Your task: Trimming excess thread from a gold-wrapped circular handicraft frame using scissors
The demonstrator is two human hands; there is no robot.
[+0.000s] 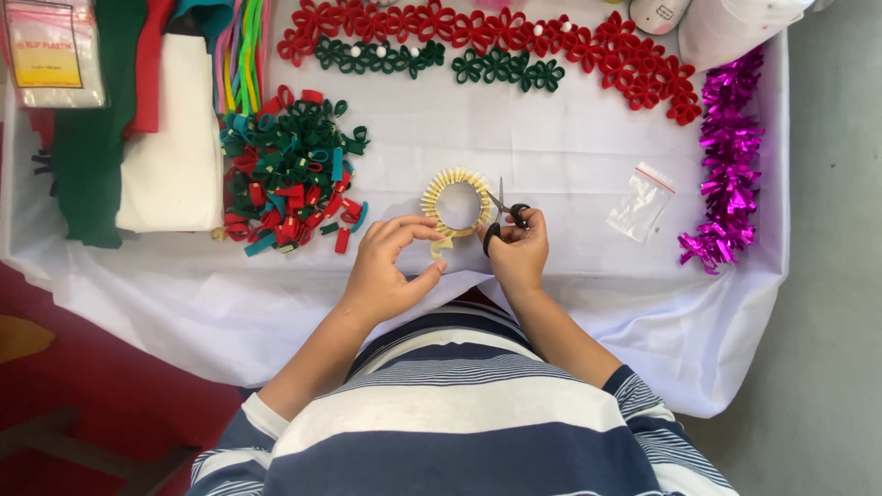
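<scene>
A cream-yellow ribbon-wrapped ring (457, 197) lies on the white cloth just in front of me. My left hand (390, 266) pinches the ring's loose yellow ribbon tail (442, 245) at its lower edge. My right hand (517, 248) grips small black-handled scissors (506, 209), whose blades point up along the ring's right side. Whether the blades touch the ribbon is hard to tell.
A pile of red, green and teal felt loops (289, 174) sits left of the ring. Red and green flower garlands (487, 41) run along the far edge. Magenta tinsel (729, 161) lies at right, a small clear bag (641, 202) beside it. Felt sheets (138, 129) are stacked at left.
</scene>
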